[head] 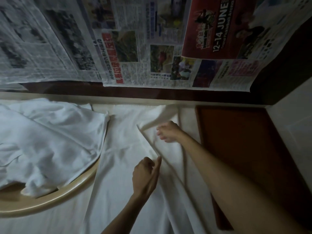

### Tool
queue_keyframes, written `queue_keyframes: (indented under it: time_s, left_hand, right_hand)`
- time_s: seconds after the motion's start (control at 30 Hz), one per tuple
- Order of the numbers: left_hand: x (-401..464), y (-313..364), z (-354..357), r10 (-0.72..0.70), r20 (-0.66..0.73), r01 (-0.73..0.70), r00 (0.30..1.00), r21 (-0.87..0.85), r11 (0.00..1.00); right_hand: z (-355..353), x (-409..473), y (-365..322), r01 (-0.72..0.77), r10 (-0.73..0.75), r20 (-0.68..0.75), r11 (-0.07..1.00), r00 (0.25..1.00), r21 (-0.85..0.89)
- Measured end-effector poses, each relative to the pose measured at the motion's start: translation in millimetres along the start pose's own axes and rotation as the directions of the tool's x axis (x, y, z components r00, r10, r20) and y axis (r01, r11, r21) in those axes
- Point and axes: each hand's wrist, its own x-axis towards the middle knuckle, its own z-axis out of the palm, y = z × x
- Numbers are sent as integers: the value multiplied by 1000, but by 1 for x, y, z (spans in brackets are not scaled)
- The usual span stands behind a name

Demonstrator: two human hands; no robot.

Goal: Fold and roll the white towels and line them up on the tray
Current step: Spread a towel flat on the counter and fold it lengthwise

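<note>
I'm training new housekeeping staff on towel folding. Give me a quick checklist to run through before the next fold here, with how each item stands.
1. Left hand holds the towel edge: ok, thumb and fingers pinch the near long edge.
2. Right hand controls the far end: cannot tell, the hand is blurred.
3. Towel lies flat: not ok, its far corner is lifted and mid-fold.
4. Tray ready beside the towel: ok, the visible part is bare.
5. More towels at hand: ok, a white pile sits in the round basket on the left.
</note>
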Motion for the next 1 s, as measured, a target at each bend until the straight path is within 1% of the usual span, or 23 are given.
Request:
queue_keyframes:
  time_s: [0.07,0.13,0.3,0.4,0.5,0.53,0.57,0.63,0.67,0.7,0.73,0.8,0.83,0.93,1.0]
  left_hand:
    - [5,1,4,-67,6,67,998,58,996]
    - [13,4,6,-133,-10,133,991,71,989]
    - [37,8,5,-258,-19,259,966,9,966]
    - [48,9,-1,-313,-23,310,950,-68,948]
    - [61,13,-8,-318,-39,315,947,-70,947]
    - [67,15,-10,-314,-42,311,949,-65,948]
    - [73,16,-12,-311,-42,309,949,-62,949]
    - [83,16,-16,-305,-39,302,952,-59,951]
    - [87,16,-17,-305,-35,302,952,-56,952]
    - [90,15,-18,-302,-28,301,953,-56,952]
    - [91,15,-19,-304,-23,302,952,-64,951]
    - [92,14,-19,-303,-26,299,953,-97,949]
    - [93,13,-18,-300,-31,295,953,-116,948]
    - [90,12,-16,-250,-27,241,968,-178,954]
    - [87,10,-20,-182,-24,172,983,-222,960]
  right_hand:
    - [-4,3,11,-16,13,-44,998,999,-56]
    - [-4,5,18,18,-24,-68,996,997,-92]
    - [1,7,32,162,-185,-58,948,981,-275]
    - [0,11,35,202,-240,-74,920,968,-335]
    - [0,18,34,226,-270,-58,890,961,-396]
    - [-1,20,32,250,-310,-76,868,948,-428]
    - [-2,23,28,282,-377,-116,834,919,-474]
    - [-5,28,18,340,-524,-202,754,827,-562]
    - [-6,31,11,355,-574,-238,728,784,-586]
    - [-7,35,2,357,-598,-275,722,753,-593]
    - [-8,40,-5,348,-596,-308,734,742,-583]
    - [-11,50,-16,314,-557,-324,761,765,-568]
    - [-13,55,-19,294,-534,-294,758,792,-582]
    - [-24,70,-18,217,-427,-163,709,889,-671]
    - [-30,78,-16,166,-390,-159,679,907,-715]
